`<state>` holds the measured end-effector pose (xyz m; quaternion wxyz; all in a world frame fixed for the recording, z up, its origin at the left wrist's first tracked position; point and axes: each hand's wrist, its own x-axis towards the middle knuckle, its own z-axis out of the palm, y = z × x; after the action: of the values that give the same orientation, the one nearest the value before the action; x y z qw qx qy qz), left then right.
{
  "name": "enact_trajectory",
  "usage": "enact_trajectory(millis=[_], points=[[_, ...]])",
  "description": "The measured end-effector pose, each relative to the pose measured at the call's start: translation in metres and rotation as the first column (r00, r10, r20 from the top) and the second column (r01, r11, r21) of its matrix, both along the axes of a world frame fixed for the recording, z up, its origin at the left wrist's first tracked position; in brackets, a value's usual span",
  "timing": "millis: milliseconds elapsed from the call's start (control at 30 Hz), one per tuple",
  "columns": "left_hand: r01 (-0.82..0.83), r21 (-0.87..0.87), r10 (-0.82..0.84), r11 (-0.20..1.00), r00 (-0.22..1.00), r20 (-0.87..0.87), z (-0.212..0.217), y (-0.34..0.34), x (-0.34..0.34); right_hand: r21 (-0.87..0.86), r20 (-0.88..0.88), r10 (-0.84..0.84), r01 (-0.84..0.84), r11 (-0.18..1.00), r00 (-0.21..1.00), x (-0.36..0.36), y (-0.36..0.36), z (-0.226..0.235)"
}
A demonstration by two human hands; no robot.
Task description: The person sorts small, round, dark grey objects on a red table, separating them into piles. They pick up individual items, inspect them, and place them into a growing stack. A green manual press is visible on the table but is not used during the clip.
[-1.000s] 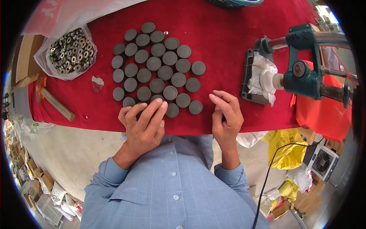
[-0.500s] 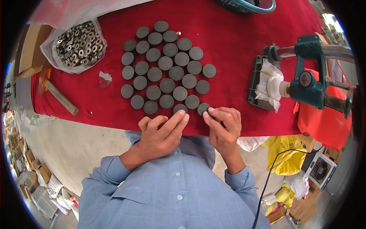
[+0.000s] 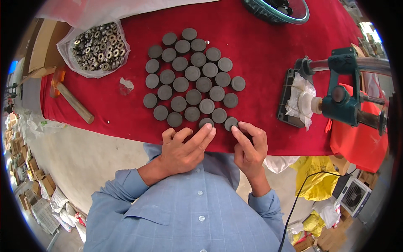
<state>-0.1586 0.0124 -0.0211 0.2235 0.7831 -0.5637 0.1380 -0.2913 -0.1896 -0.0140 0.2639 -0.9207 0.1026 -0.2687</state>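
Discs (image 3: pixel 193 97) left of press (image 3: pixel 334 107): left hand (image 3: pixel 184 152) and right hand (image 3: pixel 252 149) half-open, touching edge ones, pinching nothing; uneven push could scatter them

Discs (image 3: pixel 193 97) all dk grey, cloth (image 3: pixel 260 54) plain deep red, metal rings (image 3: pixel 100 48) silvery. Shirt (image 3: pixel 168 233) lt blue w/ faint pale lines & whitish buttons (image 3: pixel 201 218). Machine (image 3: pixel 342 111) dk green, big bag (image 3: pixel 357 143) red-orange, floor bag (image 3: pixel 317 182) yellow, bowl (image 3: pixel 270 17) teal-green, hammer handle (image 3: pixel 75 103) brown, carton (image 3: pixel 51 46) tan.
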Motion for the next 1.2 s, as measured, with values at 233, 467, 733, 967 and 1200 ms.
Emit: enact_trajectory(millis=[233, 467, 733, 967, 1200], points=[[-0.18, 0.011, 0.18, 0.984, 0.98, -0.084, 0.0, 0.04, 0.002, -0.021, 0.021, -0.01, 0.01, 1.0, 1.0, -0.001, 0.0, -0.006], [-0.176, 0.126, 0.173, 0.976, 0.984, 0.033, -0.004, 0.052, 0.007, -0.02, 0.002, -0.007, 0.007, 1.0, 1.0, 0.0, 0.001, -0.005], [-0.151, 0.124, 0.152, 0.981, 0.988, 0.0, -0.007, 0.054, 0.009, -0.012, 0.016, -0.007, 0.007, 1.0, 1.0, 0.003, 0.0, -0.003], [-0.28, 0.023, 0.28, 0.96, 0.952, -0.119, -0.008, 0.059, 0.01, -0.016, 0.031, -0.015, 0.016, 1.0, 0.999, 0.001, 0.001, -0.004], [-0.258, 0.106, 0.257, 0.96, 0.966, 0.023, -0.002, 0.059, 0.021, -0.011, 0.032, -0.024, 0.024, 1.0, 0.999, 0.003, 0.001, -0.004]])
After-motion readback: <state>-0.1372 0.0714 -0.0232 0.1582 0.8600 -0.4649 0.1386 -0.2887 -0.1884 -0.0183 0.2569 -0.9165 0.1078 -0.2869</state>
